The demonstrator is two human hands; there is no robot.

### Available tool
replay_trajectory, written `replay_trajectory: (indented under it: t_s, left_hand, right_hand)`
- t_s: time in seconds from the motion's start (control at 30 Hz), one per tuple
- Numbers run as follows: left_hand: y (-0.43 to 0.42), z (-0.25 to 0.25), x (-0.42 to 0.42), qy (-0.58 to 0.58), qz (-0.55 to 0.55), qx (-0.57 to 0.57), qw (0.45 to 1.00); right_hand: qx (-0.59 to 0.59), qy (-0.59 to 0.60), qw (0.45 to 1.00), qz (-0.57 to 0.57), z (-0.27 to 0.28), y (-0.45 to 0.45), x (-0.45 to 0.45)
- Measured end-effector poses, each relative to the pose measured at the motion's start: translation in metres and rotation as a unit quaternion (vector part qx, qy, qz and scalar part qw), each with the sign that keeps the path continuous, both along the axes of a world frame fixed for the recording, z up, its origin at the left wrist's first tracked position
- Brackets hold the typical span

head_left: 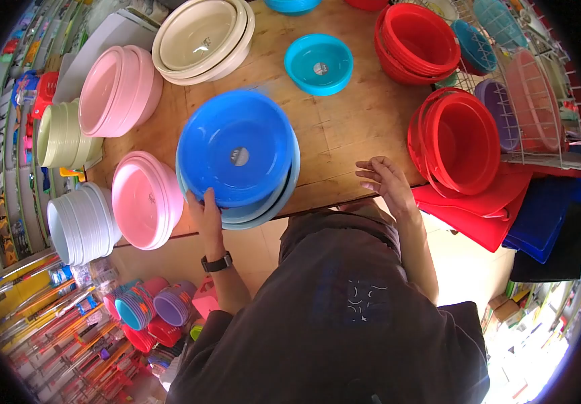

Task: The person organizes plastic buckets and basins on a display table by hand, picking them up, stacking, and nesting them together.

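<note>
The left hand [207, 214] grips the near rim of one deep-blue round plastic basin [233, 124], directly over at least two pale-blue round plastic basins [258, 211] at the brown wooden table [344, 145]. The right hand [384, 180], loosely half-curled, holds nothing. Nearby stand two pink basin stacks [141, 202] and two red basin stacks [465, 141].

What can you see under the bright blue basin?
Lighter blue basins show beneath the bright blue basin, mostly along its near and right edges. Their bottoms and the tabletop directly below are covered.
</note>
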State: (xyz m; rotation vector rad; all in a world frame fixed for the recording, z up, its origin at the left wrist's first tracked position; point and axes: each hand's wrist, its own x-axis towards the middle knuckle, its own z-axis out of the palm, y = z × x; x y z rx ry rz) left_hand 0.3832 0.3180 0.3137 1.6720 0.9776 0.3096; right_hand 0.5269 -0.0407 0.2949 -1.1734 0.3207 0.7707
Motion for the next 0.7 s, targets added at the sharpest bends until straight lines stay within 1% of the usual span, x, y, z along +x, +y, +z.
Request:
replay_trajectory:
  t_s: [0.1, 0.17, 0.2, 0.27, 0.3, 0.4, 0.5, 0.53, 0.6, 0.7]
  left_hand:
    - [0.012, -0.007, -0.010, -0.009, 0.023, 0.018, 1.000]
    - [0.029, -0.031, -0.022, -0.029, 0.023, 0.053, 0.998]
    - [0.031, -0.035, -0.023, -0.039, 0.024, 0.070, 0.996]
    - [0.036, -0.042, -0.029, -0.019, 0.023, 0.087, 0.996]
    - [0.034, -0.039, -0.028, -0.009, 0.023, 0.095, 0.995]
    - [0.025, -0.029, -0.022, -0.041, 0.058, 0.091, 0.993]
    - [0.030, -0.024, -0.025, 0.013, 0.021, 0.093, 0.995]
    - [0.031, -0.024, -0.025, 0.015, 0.016, 0.096, 0.995]
    - [0.033, -0.027, -0.027, 0.019, 0.006, 0.100, 0.995]
    - [0.040, -0.049, -0.031, -0.026, 0.019, 0.110, 0.993]
  right_hand:
    - [0.004, -0.008, 1.000, -0.005, -0.007, -0.004, 0.003]
    - [0.009, -0.009, 1.000, -0.004, -0.013, -0.006, 0.004]
    - [0.012, -0.008, 1.000, -0.002, -0.018, -0.006, 0.004]
    - [0.011, -0.006, 1.000, 0.002, -0.021, -0.005, 0.005]
    - [0.006, -0.004, 1.000, 0.005, -0.021, -0.003, 0.004]
    - [-0.009, 0.002, 1.000, 0.019, -0.022, 0.002, 0.005]
    - [-0.015, 0.006, 0.999, 0.030, -0.026, 0.003, 0.008]
    - [-0.014, 0.006, 0.999, 0.032, -0.028, 0.003, 0.009]
    - [-0.013, 0.013, 0.999, 0.033, -0.031, 0.004, 0.010]
    - [-0.021, 0.011, 0.999, 0.045, -0.034, 0.009, 0.013]
